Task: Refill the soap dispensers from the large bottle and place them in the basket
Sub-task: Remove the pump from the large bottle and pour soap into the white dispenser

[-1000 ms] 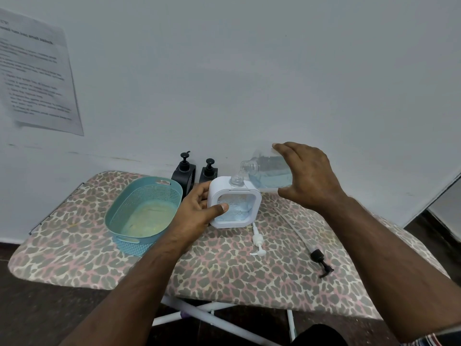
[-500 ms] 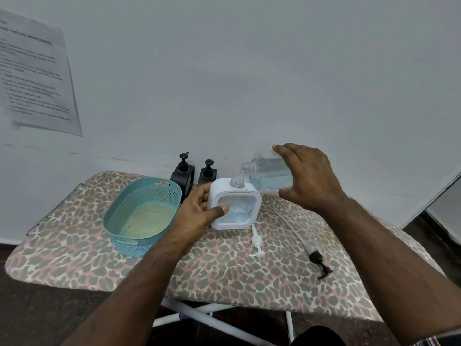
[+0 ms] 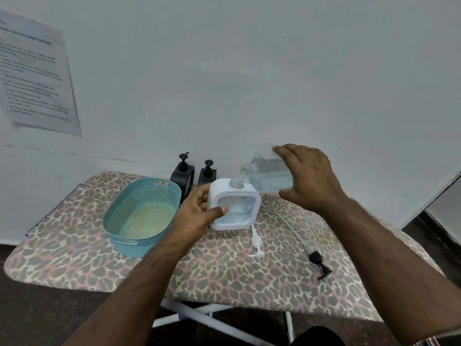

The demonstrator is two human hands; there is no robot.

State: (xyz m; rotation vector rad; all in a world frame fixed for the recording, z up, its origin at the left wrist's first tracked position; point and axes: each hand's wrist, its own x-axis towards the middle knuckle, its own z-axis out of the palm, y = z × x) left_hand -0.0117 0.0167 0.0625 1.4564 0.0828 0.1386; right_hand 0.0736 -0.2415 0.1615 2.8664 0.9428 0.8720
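Note:
A white square soap dispenser (image 3: 234,204) with a clear window stands upright and uncapped on the leopard-print board (image 3: 224,268). My left hand (image 3: 199,211) grips its left side, thumb on the front. My right hand (image 3: 308,178) holds the large clear bottle (image 3: 267,174) of pale blue liquid tilted sideways, its open neck just above the dispenser's mouth. A teal basket (image 3: 139,213) sits left of the dispenser with nothing in it. Two black dispensers (image 3: 183,174) (image 3: 207,174) stand by the wall behind.
A white pump head (image 3: 256,243) lies on the board in front of the dispenser. A black pump with a long tube (image 3: 316,260) lies to the right. A printed sheet (image 3: 32,73) hangs on the wall at left. The board's near edge drops to the floor.
The tilted bottle and both hands stay in nearly the same place. The view has shifted slightly.

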